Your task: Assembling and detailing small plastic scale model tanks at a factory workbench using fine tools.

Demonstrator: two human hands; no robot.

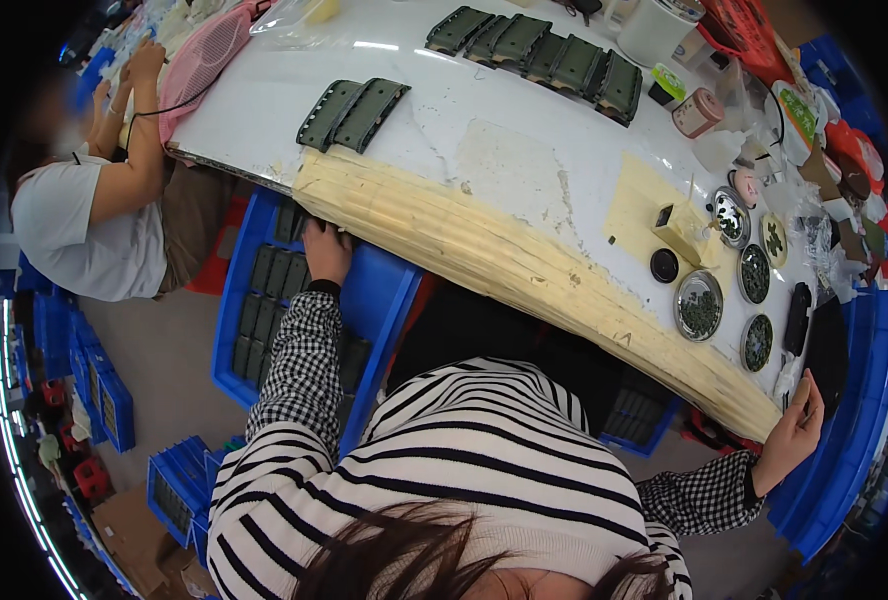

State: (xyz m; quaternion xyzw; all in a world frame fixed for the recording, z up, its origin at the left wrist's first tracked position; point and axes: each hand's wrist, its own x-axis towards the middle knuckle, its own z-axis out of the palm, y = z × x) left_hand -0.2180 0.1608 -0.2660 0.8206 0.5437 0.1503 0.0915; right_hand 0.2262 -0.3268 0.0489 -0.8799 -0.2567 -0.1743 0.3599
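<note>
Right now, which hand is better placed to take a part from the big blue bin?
Probably the left hand: it's over the bin, near green parts; the right hand is far off.

My left forearm [294,352], in a checked sleeve, reaches up from the lower left of the frame, a dark cuff around the wrist. At its end, left of centre, my left fingers [314,234] point upward, slightly spread; their tips are too small to read. My right forearm [702,497], checked too, extends toward the right edge, rising a little. There my right fingers [814,402] point up, loosely bent and parted, well apart from my left fingers.
</note>
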